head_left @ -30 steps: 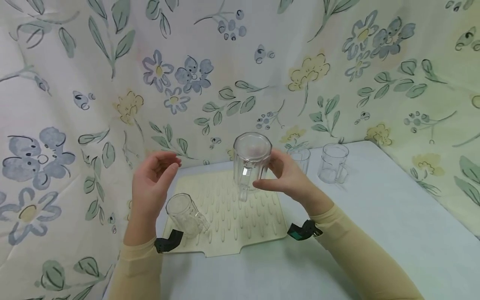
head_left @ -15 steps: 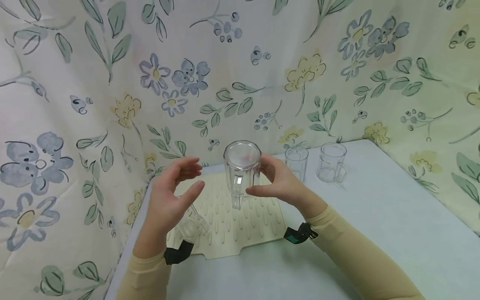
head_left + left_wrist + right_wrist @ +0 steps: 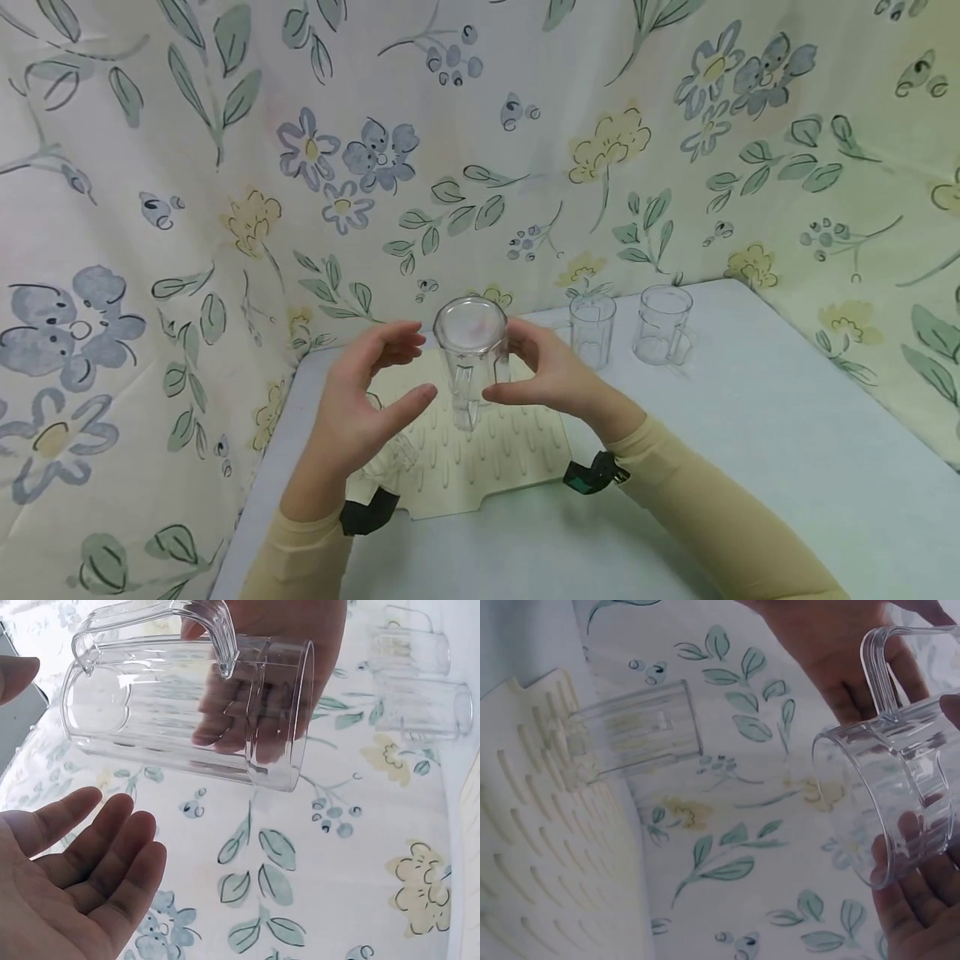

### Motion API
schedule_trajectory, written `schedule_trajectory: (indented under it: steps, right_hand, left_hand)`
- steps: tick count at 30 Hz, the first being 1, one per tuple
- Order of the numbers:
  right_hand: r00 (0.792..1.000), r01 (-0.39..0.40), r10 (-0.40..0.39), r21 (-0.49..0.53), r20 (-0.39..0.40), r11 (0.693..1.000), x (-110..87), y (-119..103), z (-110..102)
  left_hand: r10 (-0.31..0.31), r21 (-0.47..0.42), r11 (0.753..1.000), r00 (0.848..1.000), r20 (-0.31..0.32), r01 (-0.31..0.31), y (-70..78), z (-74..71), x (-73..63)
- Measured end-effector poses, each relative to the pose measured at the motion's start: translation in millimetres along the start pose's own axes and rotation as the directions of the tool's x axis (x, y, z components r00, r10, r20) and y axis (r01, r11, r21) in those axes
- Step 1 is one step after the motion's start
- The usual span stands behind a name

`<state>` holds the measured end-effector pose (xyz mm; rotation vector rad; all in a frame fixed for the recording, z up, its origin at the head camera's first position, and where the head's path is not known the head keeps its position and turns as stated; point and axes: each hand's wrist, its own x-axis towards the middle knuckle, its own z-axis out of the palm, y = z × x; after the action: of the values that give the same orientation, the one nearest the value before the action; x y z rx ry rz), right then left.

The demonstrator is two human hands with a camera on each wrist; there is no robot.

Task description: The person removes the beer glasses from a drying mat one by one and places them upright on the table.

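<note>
— In the right hand [image 3: 551, 371], what?
— A clear handled mug [image 3: 480, 354], gripped by its side between thumb and fingers, base up and mouth down.
— Held where?
— In the air above a cream ribbed mat [image 3: 517, 458], with the handle turned toward the head camera.
— And at the left hand [image 3: 363, 408]?
— Relaxed, with fingers gently bent and thumb well away from them; just beside the raised mug, apart from it in the left wrist view.
— On the mat?
— A second mug [image 3: 634, 735], near the left side, mostly hidden by the left hand from above.
— Farther off?
— On the pale desk [image 3: 750, 433], to the right, a third mug [image 3: 592, 333] and, just beyond, a fourth mug [image 3: 662, 327]. Behind, a floral cloth [image 3: 450, 100].
</note>
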<state>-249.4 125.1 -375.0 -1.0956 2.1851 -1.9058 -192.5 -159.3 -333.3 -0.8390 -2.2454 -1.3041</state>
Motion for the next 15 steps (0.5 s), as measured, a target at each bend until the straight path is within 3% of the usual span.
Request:
schedule_trajectory:
  steps: [8,15]
  right_hand:
    - [0.999,0.004,-0.004,-0.001,0.052,1.0,1.3,5.3,9.9]
    - [0.996,0.032,-0.033,0.009,0.079,0.999,2.7,6.4,15.9]
  left_hand:
    - [0.024,-0.003,1.0,0.999,0.043,-0.024,2.4,8.0,1.1]
    - [-0.008,0.053,0.999,0.998,0.057,0.005,4.9,10.7,1.9]
